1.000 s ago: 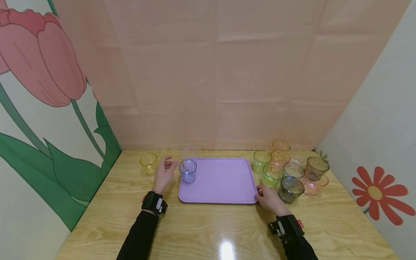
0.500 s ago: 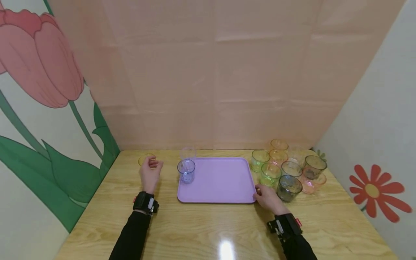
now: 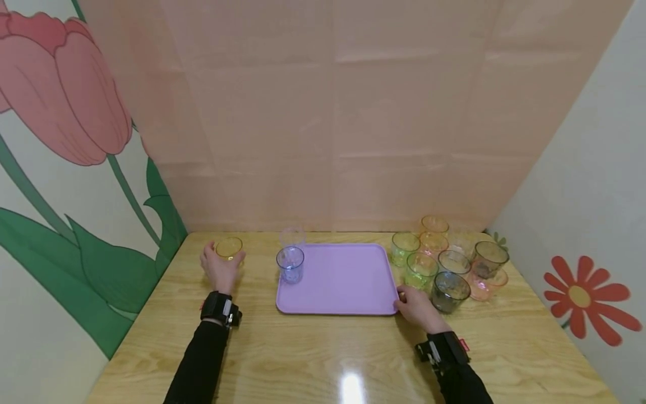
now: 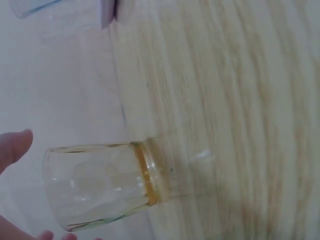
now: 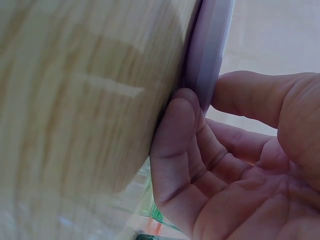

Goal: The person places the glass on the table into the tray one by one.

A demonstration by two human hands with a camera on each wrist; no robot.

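Note:
At the table's left, a yellow glass [image 3: 229, 247] stands upright. My left hand [image 3: 221, 272] reaches round it from the near side, thumb and fingers spread. In the left wrist view the thumb [image 4: 17, 145] is apart from the glass, while fingertips show just below it; whether they touch it I cannot tell. With my right hand [image 3: 418, 308] I pinch the near right corner of a purple tray [image 3: 343, 280]; the right wrist view has the thumb on top and fingers under the rim. On the tray's left part stands a blue glass [image 3: 290, 266].
A clear glass [image 3: 292, 235] stands behind the tray's far left corner. Several glasses crowd the table right of the tray, among them a green glass [image 3: 421, 271], a dark grey glass [image 3: 450, 293] and an orange glass [image 3: 434, 223]. A pink sheet [image 3: 323, 112] hangs behind the table.
My left hand has moved left, away from the blue glass, and spread round the yellow glass. The right hand stays at the tray's corner.

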